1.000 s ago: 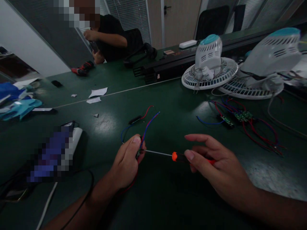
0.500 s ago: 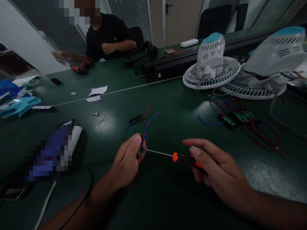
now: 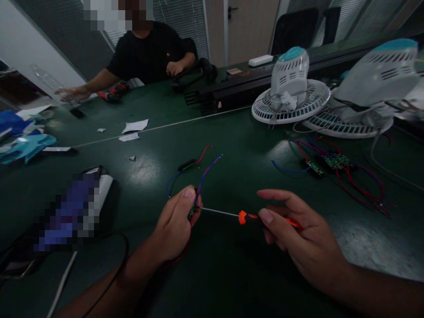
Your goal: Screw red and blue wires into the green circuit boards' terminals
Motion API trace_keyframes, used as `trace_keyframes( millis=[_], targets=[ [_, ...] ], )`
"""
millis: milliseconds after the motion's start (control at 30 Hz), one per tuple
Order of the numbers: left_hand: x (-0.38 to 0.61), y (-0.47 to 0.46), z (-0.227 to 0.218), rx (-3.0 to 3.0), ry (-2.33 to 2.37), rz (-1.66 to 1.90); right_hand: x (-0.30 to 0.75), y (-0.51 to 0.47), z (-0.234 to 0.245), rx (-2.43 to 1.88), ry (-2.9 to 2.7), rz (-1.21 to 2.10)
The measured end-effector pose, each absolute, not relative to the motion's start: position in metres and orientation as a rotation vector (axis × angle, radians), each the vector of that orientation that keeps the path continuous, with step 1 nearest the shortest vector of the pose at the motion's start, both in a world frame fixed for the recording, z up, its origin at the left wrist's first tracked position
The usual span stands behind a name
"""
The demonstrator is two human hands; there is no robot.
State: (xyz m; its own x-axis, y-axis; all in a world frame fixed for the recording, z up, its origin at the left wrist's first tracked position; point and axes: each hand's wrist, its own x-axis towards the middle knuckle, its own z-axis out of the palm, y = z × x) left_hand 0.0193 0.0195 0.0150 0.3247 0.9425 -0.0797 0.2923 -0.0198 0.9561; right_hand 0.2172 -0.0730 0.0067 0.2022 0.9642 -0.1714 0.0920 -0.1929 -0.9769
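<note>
My left hand (image 3: 175, 227) is closed around a small green circuit board (image 3: 191, 211) with red and blue wires (image 3: 205, 170) running up and away from it over the dark green table (image 3: 232, 274). My right hand (image 3: 298, 238) grips the orange and black handle of a thin screwdriver (image 3: 247, 216). Its metal shaft points left and the tip meets the board at my left fingertips. A black sleeved part on a red wire (image 3: 187, 165) lies just beyond my left hand.
More small circuit boards with red and blue wires (image 3: 331, 161) lie at the right. Two white fan parts (image 3: 291, 95) (image 3: 374, 88) sit behind them. A pixelated device (image 3: 71, 207) rests at the left, paper scraps (image 3: 135, 128) beyond. A person in black (image 3: 149, 53) sits across the table.
My right fingers have shifted along the screwdriver handle while the tip stays on the board. The person across the table has stretched an arm out to the left.
</note>
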Motion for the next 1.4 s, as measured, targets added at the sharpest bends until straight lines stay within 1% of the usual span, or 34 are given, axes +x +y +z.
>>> trace_keyframes(
  millis=[267, 433, 567, 667, 800, 967, 1400],
  targets=[
    [0.0172, 0.0198, 0.0111, 1.487, 1.16, 0.771, 0.2162, -0.0733, 0.0053, -1.484, -1.029, 1.093],
    [0.0153, 0.0198, 0.0095, 1.47, 1.125, 0.771, 0.2173, -0.0748, 0.0042, -1.498, -0.991, 1.162],
    [0.016, 0.0199, 0.0097, 1.463, 1.116, 0.774, 0.217, -0.0747, 0.0057, -1.587, -0.967, 1.212],
    [0.0164, 0.0194, 0.0101, 1.467, 1.127, 0.775, 0.2163, -0.0732, 0.0054, -1.639, -1.018, 1.152],
    [0.0161, 0.0198, 0.0095, 1.482, 1.124, 0.767, 0.2166, -0.0735, 0.002, -1.579, -1.105, 1.054],
    [0.0147, 0.0207, 0.0078, 1.476, 1.1, 0.757, 0.2176, -0.0743, 0.0007, -1.528, -1.118, 1.011],
    [0.0157, 0.0196, 0.01, 1.453, 1.102, 0.754, 0.2173, -0.0734, -0.0012, -1.449, -1.025, 1.103]
  ],
)
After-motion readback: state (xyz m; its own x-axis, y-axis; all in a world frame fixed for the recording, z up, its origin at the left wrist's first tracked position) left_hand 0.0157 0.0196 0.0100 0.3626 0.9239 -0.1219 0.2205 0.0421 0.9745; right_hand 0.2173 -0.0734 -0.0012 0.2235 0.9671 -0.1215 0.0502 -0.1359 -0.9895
